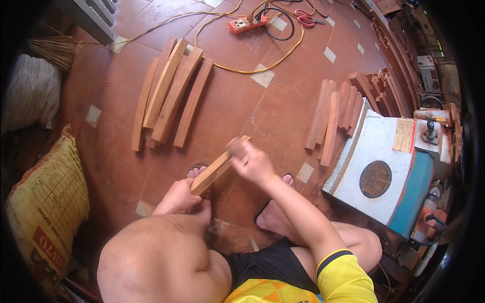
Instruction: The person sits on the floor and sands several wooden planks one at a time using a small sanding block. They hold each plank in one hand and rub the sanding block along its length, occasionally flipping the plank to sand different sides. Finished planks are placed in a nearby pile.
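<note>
A squared wooden strip (214,173) slants between my hands above the floor, its far end pointing up and to the right. My left hand (178,198) grips its near end, close to my left foot. Over the far end, my right hand (254,164) is closed around a small brownish thing (236,147) pressed on or held just over the wood. Motion blur and my fingers hide what kind of thing it is. Ahead to the left lies a group of similar wooden strips (172,98), some stacked on others.
More wooden pieces (329,123) lie at right, beside a white and teal machine (366,151). An orange power strip (246,24), yellow cord (252,72) and red-handled cutting tool (306,20) are at the far side. A yellow sack (50,197) and whitish sack (31,91) stand left.
</note>
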Action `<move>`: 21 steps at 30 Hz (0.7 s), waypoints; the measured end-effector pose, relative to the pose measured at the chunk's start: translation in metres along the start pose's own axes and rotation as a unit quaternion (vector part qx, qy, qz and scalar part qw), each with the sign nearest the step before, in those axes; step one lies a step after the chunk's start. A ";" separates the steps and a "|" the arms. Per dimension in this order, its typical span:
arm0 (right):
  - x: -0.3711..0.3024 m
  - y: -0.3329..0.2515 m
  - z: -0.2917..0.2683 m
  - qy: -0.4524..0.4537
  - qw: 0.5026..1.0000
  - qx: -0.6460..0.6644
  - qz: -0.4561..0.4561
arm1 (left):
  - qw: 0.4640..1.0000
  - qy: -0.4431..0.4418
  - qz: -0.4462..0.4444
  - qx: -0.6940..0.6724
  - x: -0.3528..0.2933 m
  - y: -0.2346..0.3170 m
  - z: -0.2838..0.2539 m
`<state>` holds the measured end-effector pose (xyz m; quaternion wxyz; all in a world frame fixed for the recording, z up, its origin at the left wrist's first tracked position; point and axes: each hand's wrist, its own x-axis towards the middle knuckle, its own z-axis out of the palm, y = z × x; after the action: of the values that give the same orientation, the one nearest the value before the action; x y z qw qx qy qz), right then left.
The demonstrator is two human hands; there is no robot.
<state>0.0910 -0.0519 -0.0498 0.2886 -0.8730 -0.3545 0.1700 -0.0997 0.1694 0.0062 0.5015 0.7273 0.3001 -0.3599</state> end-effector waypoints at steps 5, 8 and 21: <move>-0.006 -0.009 -0.001 -0.027 0.999 0.008 -0.036 | 0.998 -0.001 0.002 -0.062 -0.003 -0.008 0.006; 0.022 0.023 -0.017 0.040 0.991 -0.018 0.124 | 1.000 -0.007 -0.003 -0.017 -0.002 0.001 0.000; 0.021 0.020 -0.019 0.011 0.988 -0.057 0.144 | 1.000 -0.018 -0.019 0.001 -0.001 0.001 0.000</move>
<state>0.1255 -0.0557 -0.0499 0.2149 -0.9318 -0.2311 0.1795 -0.0992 0.1690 0.0074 0.4992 0.7150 0.3049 -0.3829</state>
